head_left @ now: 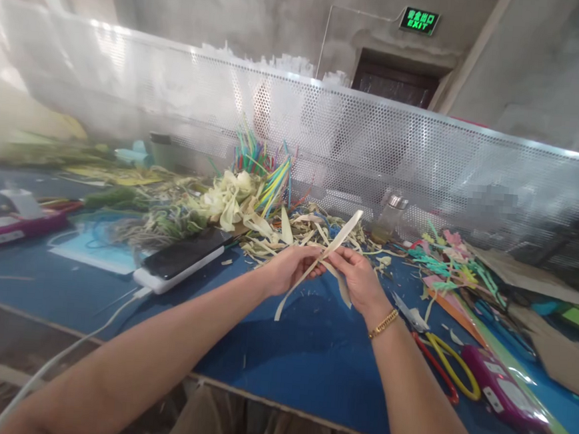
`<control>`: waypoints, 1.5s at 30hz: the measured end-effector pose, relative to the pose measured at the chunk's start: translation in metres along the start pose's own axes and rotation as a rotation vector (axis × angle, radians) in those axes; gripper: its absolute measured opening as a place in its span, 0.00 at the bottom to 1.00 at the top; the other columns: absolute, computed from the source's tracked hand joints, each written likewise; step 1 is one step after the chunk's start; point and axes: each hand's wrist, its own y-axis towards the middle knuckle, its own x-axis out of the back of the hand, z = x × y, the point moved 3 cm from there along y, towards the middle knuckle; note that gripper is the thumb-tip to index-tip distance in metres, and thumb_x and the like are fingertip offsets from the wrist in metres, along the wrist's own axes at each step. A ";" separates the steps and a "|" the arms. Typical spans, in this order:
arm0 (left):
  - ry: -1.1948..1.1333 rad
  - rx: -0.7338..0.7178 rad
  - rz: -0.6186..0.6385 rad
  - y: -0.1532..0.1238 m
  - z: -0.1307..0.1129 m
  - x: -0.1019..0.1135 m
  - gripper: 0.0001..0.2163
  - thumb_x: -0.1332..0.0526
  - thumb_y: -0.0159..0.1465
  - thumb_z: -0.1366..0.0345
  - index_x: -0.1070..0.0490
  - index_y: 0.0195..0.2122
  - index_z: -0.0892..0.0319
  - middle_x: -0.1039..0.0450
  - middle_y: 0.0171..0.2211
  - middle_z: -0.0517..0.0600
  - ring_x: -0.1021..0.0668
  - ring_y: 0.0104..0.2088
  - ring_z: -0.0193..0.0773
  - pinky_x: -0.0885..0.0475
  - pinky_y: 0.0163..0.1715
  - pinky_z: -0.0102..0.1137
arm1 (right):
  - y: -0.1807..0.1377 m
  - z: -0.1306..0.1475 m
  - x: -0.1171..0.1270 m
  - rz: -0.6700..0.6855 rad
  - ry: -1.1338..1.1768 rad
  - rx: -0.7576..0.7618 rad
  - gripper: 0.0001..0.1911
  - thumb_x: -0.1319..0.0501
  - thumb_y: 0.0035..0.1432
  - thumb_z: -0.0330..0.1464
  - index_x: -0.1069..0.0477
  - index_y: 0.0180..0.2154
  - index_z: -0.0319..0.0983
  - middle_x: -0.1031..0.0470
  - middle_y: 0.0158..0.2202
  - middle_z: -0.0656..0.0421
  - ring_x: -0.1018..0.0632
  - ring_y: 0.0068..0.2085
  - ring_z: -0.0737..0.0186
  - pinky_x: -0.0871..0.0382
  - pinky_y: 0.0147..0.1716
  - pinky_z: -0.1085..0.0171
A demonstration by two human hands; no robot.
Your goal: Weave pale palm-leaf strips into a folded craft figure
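Observation:
Pale, flat strips of dried husk (344,232) cross between my two hands, above the blue tabletop (303,352). My left hand (293,269) is closed on the strips, its fingertips pinched near where they cross. From the other side my right hand (358,276) pinches them too, thumb and forefinger close to the crossing. One strip end points up and away, while two others hang down below the hands. Just behind my fingers lies a loose heap of similar dried strips (267,247).
Scissors with red and yellow handles (453,367) and a purple power strip (501,387) lie right. Left are a phone (186,252) on a white power bank (157,281) with a cable. A glass bottle (389,218) stands before the perforated metal partition (424,161).

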 end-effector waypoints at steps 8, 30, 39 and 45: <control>0.027 -0.024 -0.006 -0.001 0.003 0.002 0.07 0.32 0.51 0.66 0.27 0.25 0.64 0.28 0.20 0.47 0.28 0.21 0.27 0.34 0.24 0.23 | 0.003 -0.011 0.003 -0.087 -0.033 0.059 0.12 0.31 0.46 0.40 0.29 0.27 0.40 0.27 0.25 0.62 0.28 0.27 0.64 0.32 0.32 0.62; 0.084 -0.194 -0.026 0.002 -0.002 0.005 0.09 0.30 0.50 0.65 0.29 0.27 0.62 0.27 0.25 0.47 0.26 0.26 0.30 0.33 0.29 0.25 | 0.002 0.004 0.030 -0.658 -0.565 0.348 0.21 0.34 0.44 0.43 0.30 0.39 0.39 0.27 0.39 0.53 0.28 0.39 0.56 0.36 0.43 0.55; 0.393 -0.152 0.057 -0.005 -0.002 0.001 0.12 0.30 0.50 0.59 0.25 0.26 0.62 0.32 0.18 0.45 0.38 0.18 0.26 0.46 0.19 0.25 | 0.001 0.010 0.016 -0.225 -0.671 0.275 0.14 0.37 0.51 0.43 0.24 0.21 0.43 0.22 0.31 0.57 0.25 0.40 0.54 0.37 0.45 0.55; 0.448 -0.129 0.066 -0.004 -0.002 0.002 0.13 0.31 0.50 0.57 0.24 0.26 0.62 0.30 0.19 0.46 0.35 0.18 0.27 0.44 0.20 0.26 | 0.002 0.000 0.008 -0.153 -0.251 0.100 0.11 0.32 0.43 0.41 0.23 0.24 0.40 0.24 0.25 0.60 0.27 0.29 0.63 0.35 0.34 0.61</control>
